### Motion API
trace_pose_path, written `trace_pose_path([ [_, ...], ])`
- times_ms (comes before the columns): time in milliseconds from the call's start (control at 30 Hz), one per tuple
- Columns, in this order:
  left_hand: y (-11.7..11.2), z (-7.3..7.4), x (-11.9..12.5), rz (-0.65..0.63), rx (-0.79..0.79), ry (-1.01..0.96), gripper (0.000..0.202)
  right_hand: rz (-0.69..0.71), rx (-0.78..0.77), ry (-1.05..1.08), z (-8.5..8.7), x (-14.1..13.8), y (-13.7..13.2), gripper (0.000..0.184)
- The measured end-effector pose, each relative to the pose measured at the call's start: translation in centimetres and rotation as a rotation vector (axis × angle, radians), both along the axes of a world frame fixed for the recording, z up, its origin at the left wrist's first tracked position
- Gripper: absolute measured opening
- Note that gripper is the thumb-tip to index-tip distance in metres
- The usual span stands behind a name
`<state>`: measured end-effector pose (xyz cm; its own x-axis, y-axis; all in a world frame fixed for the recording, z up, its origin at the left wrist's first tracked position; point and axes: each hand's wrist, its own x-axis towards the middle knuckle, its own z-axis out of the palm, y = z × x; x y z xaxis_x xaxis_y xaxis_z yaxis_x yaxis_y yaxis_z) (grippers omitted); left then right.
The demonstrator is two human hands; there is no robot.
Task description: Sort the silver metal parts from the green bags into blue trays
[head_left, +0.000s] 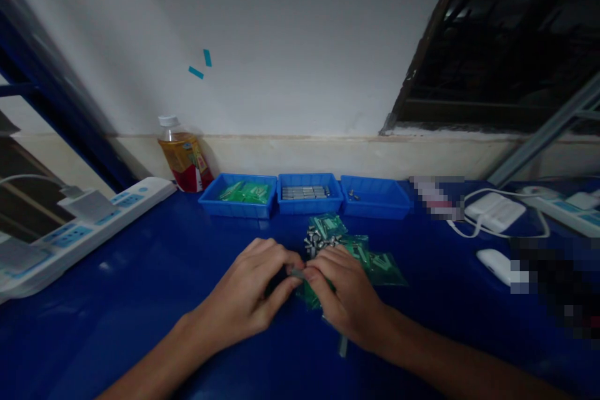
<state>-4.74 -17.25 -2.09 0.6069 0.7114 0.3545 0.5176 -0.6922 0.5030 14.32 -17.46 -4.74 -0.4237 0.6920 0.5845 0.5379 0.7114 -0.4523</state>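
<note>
Carefully, a small clear plastic piece (297, 272) is pinched between the fingertips of both left hand (259, 284) and right hand (345, 292), over the counter (140, 312), near metal parts (314, 242) and green bags (383, 265), before three blue trays (310, 206).

The hands (262, 281) partly hide a green bag (309, 297) and a small, blurred piece (297, 272).

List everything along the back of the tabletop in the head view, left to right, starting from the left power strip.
Left power strip → bottle with white cap → left blue tray → middle blue tray → right blue tray → white block with cable → right power strip.
</note>
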Motion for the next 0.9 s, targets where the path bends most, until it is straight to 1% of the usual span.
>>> trace_pose_path([
  [100,0.1,0.0,0.2,0.075,-0.001,-0.015,0.013,-0.024,0.041,-0.034,0.1,0.0,-0.2,0.018],
  [167,0.2,0.0,0.4,0.104,-0.01,-0.004,0.021,-0.032,0.103,-0.05,0.2,-0.1,-0.4,0.021],
  [200,0.2,0.0,0.5,0.112,-0.014,0.009,0.025,-0.032,0.134,-0.064,0.3,-0.2,-0.4,0.019],
  [267,0.3,0.1,0.6,0.119,-0.025,0.059,0.033,-0.023,0.189,-0.114,0.6,-0.1,-0.4,0.013],
  [333,0.5,0.5,0.2,0.125,-0.051,0.162,0.04,-0.005,0.223,-0.202,1.3,0.3,0.4,0.013],
  [400,0.7,1.0,-0.9,0.126,-0.116,0.308,0.042,-0.01,0.227,-0.297,2.5,1.3,2.0,0.016],
  [433,0.8,1.3,-1.6,0.135,-0.164,0.383,0.039,-0.032,0.209,-0.34,3.1,2.0,3.2,0.017],
  [467,0.9,1.6,-2.4,0.149,-0.223,0.444,0.036,-0.094,0.18,-0.343,3.8,2.6,4.7,0.019],
  [533,1.0,1.9,-4.0,0.197,-0.328,0.526,0.039,-0.269,0.106,-0.367,5.1,3.8,7.8,0.026],
  [567,0.9,2.0,-4.5,0.218,-0.364,0.548,0.042,-0.329,0.069,-0.429,5.7,4.2,9.4,0.03],
  [633,0.9,1.9,-5.2,0.231,-0.396,0.566,0.04,-0.379,-0.059,-0.628,6.5,4.3,12.3,0.033],
  [700,0.9,1.7,-5.1,0.21,-0.393,0.55,0.033,-0.341,-0.192,-0.79,6.8,3.7,14.5,0.029],
  [767,1.1,1.3,-4.6,0.178,-0.386,0.502,0.03,-0.287,-0.263,-0.865,6.6,2.7,16.1,0.021],
  [833,1.5,0.9,-4.1,0.159,-0.376,0.423,0.029,-0.255,-0.277,-0.892,6.4,1.8,17.1,0.014],
  [900,1.8,0.7,-3.8,0.168,-0.334,0.327,0.025,-0.243,-0.26,-0.901,6.3,1.2,17.6,0.012],
])
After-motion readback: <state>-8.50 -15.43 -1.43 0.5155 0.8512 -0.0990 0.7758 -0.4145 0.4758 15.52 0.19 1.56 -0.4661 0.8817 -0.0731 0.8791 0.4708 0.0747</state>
